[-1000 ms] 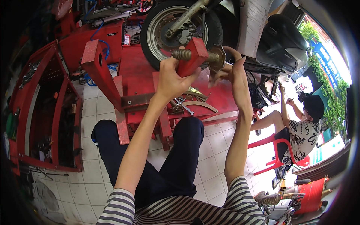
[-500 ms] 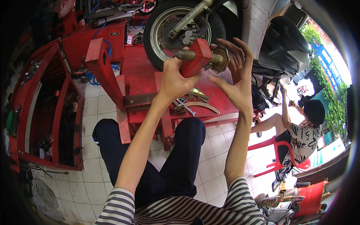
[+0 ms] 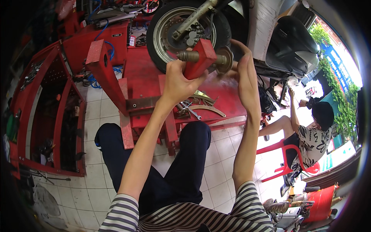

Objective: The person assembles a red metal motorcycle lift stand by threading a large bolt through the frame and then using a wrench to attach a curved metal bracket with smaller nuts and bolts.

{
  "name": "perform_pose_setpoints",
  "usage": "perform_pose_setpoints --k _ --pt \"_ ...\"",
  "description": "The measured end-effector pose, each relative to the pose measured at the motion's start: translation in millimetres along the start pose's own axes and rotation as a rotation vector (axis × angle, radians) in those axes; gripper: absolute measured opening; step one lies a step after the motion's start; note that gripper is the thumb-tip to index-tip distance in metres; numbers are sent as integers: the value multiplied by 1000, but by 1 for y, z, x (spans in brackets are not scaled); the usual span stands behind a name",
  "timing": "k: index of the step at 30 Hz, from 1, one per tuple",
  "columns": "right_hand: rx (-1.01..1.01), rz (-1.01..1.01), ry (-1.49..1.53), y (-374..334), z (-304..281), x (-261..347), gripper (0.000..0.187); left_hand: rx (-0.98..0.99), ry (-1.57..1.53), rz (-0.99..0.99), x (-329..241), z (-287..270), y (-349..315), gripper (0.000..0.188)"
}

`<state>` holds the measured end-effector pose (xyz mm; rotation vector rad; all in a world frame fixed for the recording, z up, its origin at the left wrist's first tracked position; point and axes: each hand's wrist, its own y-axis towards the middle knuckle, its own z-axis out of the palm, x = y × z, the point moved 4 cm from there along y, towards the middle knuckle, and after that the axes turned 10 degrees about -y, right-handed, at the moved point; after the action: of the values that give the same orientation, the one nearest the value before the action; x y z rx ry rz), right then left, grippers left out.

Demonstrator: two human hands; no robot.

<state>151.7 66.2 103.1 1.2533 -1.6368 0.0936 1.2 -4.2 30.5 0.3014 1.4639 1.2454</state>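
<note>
My left hand (image 3: 179, 83) is wrapped round a red metal upright post (image 3: 201, 58) and holds it from the near side. A thick threaded screw (image 3: 188, 56) runs crosswise through the top of this post, its pointed end toward the left. On the screw's right end sits a round metal disc (image 3: 224, 60). Beside that disc is my right hand (image 3: 246, 67), turned edge-on, its fingers stretched out and partly behind the disc. Thumb and fingertips are smeared by motion, so contact with the disc is unclear. A second red post (image 3: 99, 62) with a hole stands to the left.
The posts belong to a red lift bench (image 3: 139, 73). A motorcycle wheel (image 3: 181, 31) stands just beyond my hands. Several wrenches (image 3: 190, 110) and a curved metal strip (image 3: 208, 109) lie on the bench. A red cabinet (image 3: 50, 112) is left; a person (image 3: 315, 133) sits on a red chair right.
My right hand has turned edge-on and swept along the disc; its fingers were spread wide before. The disc and screw look rotated. My left hand keeps its grip on the post.
</note>
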Motion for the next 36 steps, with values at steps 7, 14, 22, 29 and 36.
perform_pose_setpoints --k 7,14,22,29,36 --pt "-107 -401 -173 -3 2 -8 59 26 -58 64 5 5 -3 35" --pt "-124 -106 -49 -2 -1 -1 54 76 -60 4 2 2 -2 43" --pt "-53 40 -29 -6 -5 1 58 93 -38 16 8 -1 -2 42" --pt "-236 -457 -322 -3 14 3 59 76 -49 28 7 -1 -4 42" --pt "-211 -359 -281 0 3 3 62 75 -9 -30 12 -2 -5 41"
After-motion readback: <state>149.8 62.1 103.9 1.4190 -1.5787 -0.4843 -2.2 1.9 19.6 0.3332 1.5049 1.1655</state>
